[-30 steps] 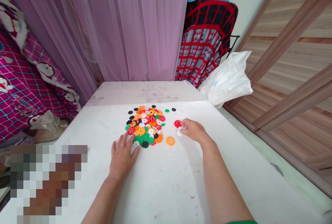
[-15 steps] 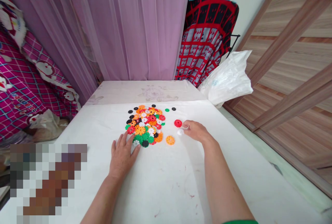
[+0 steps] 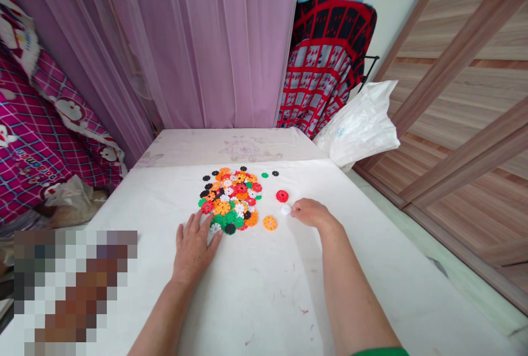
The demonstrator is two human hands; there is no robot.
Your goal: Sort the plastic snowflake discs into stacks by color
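A pile of notched plastic discs (image 3: 231, 196) in red, orange, green, white and black lies on the white-covered table. My left hand (image 3: 193, 243) rests spread at the pile's near left edge, fingertips beside a white disc (image 3: 215, 228) and green ones. To the right of the pile, my right hand (image 3: 310, 213) has its fingers drawn together at the right edge of a white disc (image 3: 286, 209). Just behind that lies a red disc (image 3: 282, 196), and an orange disc (image 3: 270, 223) sits nearer me.
A green disc (image 3: 264, 175) and a black disc (image 3: 275, 173) lie behind, apart from the pile. A white plastic bag (image 3: 357, 125) hangs at the table's back right corner. Purple curtains (image 3: 223, 42) and a wooden wardrobe (image 3: 466, 97) stand around.
My right hand's fingers have drawn closer together and lowered slightly at the white disc. My left hand stays in place by the pile.
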